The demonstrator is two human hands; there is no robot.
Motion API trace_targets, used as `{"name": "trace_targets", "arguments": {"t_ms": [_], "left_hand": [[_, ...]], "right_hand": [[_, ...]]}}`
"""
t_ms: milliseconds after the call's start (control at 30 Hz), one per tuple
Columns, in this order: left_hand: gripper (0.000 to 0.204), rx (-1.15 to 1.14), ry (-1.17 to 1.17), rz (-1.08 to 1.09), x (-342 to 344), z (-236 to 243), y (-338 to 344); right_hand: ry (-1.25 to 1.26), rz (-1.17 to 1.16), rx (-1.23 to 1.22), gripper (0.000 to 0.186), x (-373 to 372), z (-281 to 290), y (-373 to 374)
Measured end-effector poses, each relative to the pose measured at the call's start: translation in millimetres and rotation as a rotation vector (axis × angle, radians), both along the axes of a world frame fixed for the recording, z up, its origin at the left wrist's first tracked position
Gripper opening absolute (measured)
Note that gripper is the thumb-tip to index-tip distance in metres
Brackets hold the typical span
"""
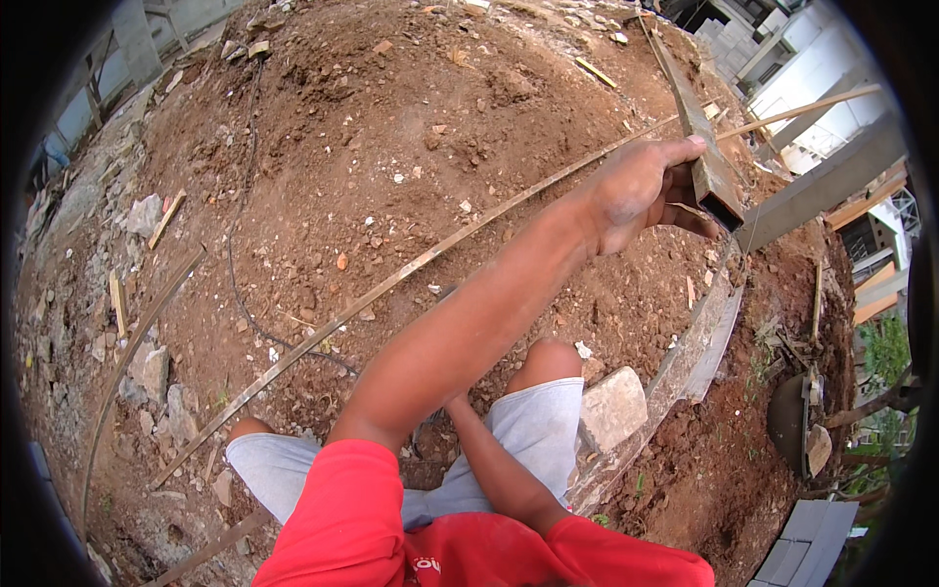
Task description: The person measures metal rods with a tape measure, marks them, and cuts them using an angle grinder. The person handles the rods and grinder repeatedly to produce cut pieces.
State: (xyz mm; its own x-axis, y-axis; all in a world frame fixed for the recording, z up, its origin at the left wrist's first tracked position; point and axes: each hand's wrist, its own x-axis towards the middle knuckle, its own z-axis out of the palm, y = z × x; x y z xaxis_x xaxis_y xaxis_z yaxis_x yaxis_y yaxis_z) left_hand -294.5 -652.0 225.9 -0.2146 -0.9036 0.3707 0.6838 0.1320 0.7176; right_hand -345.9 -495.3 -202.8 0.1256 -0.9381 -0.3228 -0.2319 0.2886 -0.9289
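My left arm stretches up and to the right, and my left hand (636, 191) is closed round the near end of a long, rectangular hollow metal bar (721, 181). My thumb lies along its upper side and the fingers curl underneath. The bar's open end points toward me, while its length runs away toward the far right. Beside that end stands a grey post or beam (822, 186). My right forearm (499, 460) bends inward between my knees; its hand is hidden behind my left arm, so its fingers do not show.
A long thin wooden strip (391, 282) crosses the red soil (362, 127) diagonally. A dark cable (232, 249) winds over the ground. Rubble (156, 372) lies at left. A stone block (613, 406) sits by my knee, beside a low concrete edge (675, 367). Grey blocks (807, 538) are stacked lower right.
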Motion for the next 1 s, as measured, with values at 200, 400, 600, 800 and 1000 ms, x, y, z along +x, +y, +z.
{"name": "trace_targets", "arguments": {"t_ms": [200,400,600,800,1000], "left_hand": [[0.051,-0.096,0.057,-0.028,-22,21,-11],[0.054,-0.059,0.083,0.035,-8,21,-1],[0.052,0.117,0.085,0.031,0,-14,13],[0.037,0.448,-0.471,0.051,83,-106,23],[0.033,0.444,-1.340,0.379,205,-104,35]], "right_hand": [[0.040,-0.034,-0.203,0.045,-23,-53,-17],[0.006,-0.043,0.015,0.043,-8,19,-10],[-0.034,-0.049,-0.010,0.041,-8,22,-9],[-0.227,-0.100,0.100,0.051,-3,2,-6],[-0.154,-0.117,-0.010,0.050,-10,-19,-13]]}}
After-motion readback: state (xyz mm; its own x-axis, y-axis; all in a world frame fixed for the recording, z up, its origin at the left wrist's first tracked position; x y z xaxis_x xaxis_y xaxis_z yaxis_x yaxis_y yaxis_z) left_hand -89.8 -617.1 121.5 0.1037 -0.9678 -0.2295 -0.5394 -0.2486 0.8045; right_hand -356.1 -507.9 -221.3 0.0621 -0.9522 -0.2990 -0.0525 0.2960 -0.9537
